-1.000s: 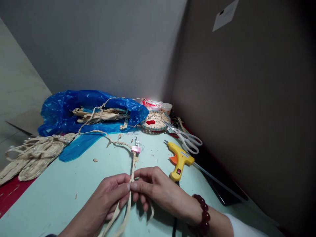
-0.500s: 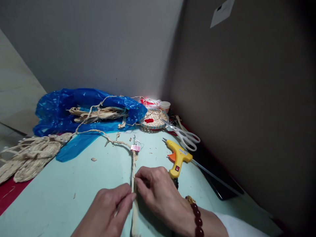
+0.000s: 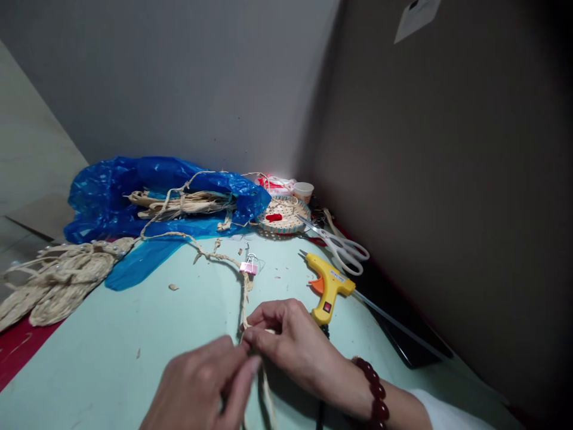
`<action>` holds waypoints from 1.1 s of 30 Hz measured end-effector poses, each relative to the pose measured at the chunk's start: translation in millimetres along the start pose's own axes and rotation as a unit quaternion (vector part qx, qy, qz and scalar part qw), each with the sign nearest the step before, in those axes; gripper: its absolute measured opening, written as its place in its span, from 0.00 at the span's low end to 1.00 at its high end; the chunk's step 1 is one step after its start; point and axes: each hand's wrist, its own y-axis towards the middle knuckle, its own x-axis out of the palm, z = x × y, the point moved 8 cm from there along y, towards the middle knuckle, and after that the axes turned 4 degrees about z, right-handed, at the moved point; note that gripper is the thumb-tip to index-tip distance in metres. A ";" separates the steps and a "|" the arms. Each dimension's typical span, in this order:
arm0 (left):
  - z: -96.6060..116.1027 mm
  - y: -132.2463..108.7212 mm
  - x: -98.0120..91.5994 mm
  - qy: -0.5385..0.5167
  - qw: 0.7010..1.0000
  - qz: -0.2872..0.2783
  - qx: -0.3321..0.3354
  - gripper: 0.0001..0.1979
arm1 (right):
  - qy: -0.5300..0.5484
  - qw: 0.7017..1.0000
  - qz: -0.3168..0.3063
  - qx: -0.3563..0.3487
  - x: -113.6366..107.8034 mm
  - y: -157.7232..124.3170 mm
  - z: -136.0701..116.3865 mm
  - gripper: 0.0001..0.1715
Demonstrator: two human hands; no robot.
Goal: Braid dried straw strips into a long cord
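A pale plant-fibre cord point(image 3: 245, 298) runs down the table from a pink binder clip point(image 3: 248, 268), twisted or braided near the clip. My right hand point(image 3: 298, 349), with a dark red bead bracelet point(image 3: 375, 385) at the wrist, pinches the cord between thumb and forefinger. Just below and to the left, my left hand point(image 3: 199, 382) is closed, thumb and forefinger at a strand; the exact grip is partly hidden and a little blurred. Loose flat strands point(image 3: 267, 397) hang below the fingers toward the near edge.
Right of my hands lie a yellow glue gun point(image 3: 329, 283), white-handled scissors point(image 3: 342, 248) and a black flat device point(image 3: 403, 337). Behind are a woven tray point(image 3: 286, 209), a paper cup point(image 3: 303, 191) and a blue plastic bag point(image 3: 102, 191) with dried fibre. Woven fibre pieces point(image 3: 67, 280) lie left.
My left hand has moved right, closer to my right hand. The lower strands, together before, now spread apart and slant right. The view has shifted slightly.
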 end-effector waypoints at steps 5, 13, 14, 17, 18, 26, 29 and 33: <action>-37.0 12.2 11.7 -0.315 0.930 -0.050 -0.181 0.12 | -0.049 0.998 -0.001 -0.049 -0.1 -4.1 -11.3 0.10; -41.4 15.4 22.2 -0.364 0.911 -0.074 -0.181 0.13 | -0.189 0.978 -0.014 -0.092 -0.9 -12.1 -19.4 0.11; -42.0 15.0 20.8 -0.347 0.917 -0.075 -0.180 0.13 | -0.224 0.970 -0.013 -0.098 -1.0 -13.6 -20.9 0.11; -44.2 14.3 22.3 -0.345 0.915 -0.090 -0.188 0.13 | -0.333 0.935 -0.003 -0.121 -0.8 -17.8 -26.1 0.10; -44.7 14.7 23.1 -0.350 0.912 -0.093 -0.190 0.13 | -0.358 0.924 -0.006 -0.136 0.6 -19.4 -28.5 0.10; -46.6 17.0 23.5 -0.349 0.909 -0.085 -0.213 0.14 | -0.431 0.859 0.004 -0.276 13.1 -32.6 -40.1 0.04; -46.9 13.7 25.2 -0.367 0.901 -0.074 -0.219 0.14 | -0.444 0.808 0.030 -0.387 23.4 -43.0 -45.3 0.02; -42.8 6.5 31.9 -0.456 0.844 -0.084 -0.271 0.15 | -0.486 0.714 -0.001 -0.504 43.1 -54.2 -42.3 0.05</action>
